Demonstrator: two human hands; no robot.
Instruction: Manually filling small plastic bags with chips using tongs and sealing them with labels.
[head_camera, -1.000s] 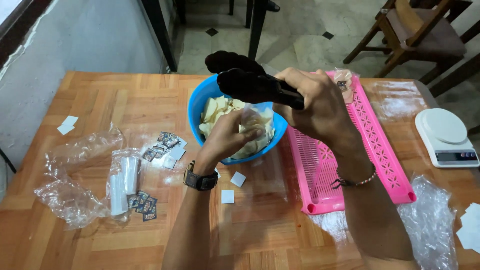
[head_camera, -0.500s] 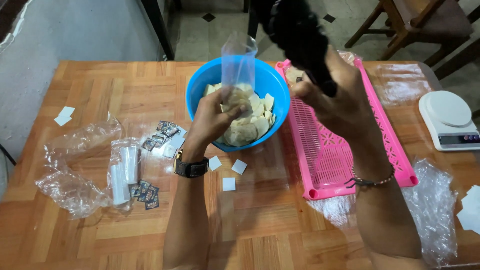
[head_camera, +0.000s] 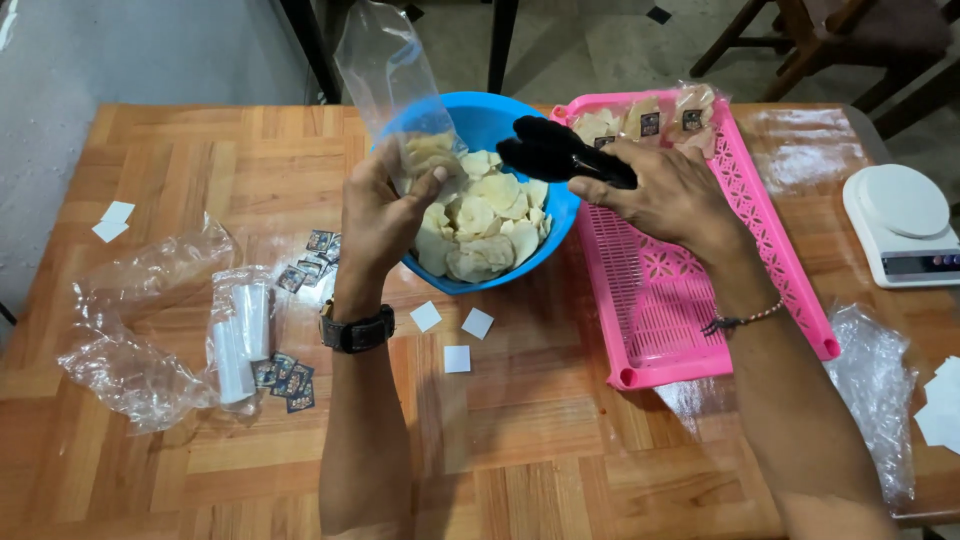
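Table (head_camera: 560, 450): blue bowl (head_camera: 470, 120) of pale chips at centre. Left hand (head_camera: 385, 215), grip closed on clear bag (head_camera: 385, 70), mouth up so contents settle. Right hand (head_camera: 670, 195), grip closed on black tongs (head_camera: 550, 155) above chips.

The left hand (head_camera: 385, 215) grips a clear plastic bag (head_camera: 395, 85) by its lower end, where a few pale chips sit; the rest of the bag stands up above the fist. Just right of that grip is a blue bowl (head_camera: 480, 120) heaped with chips (head_camera: 480, 225). The right hand (head_camera: 670, 195) holds black tongs (head_camera: 555, 155), their tips over the bowl, pointing toward the bag. Under the right wrist lies a pink tray (head_camera: 700, 290); filled packets (head_camera: 665, 115) lie at its far end.
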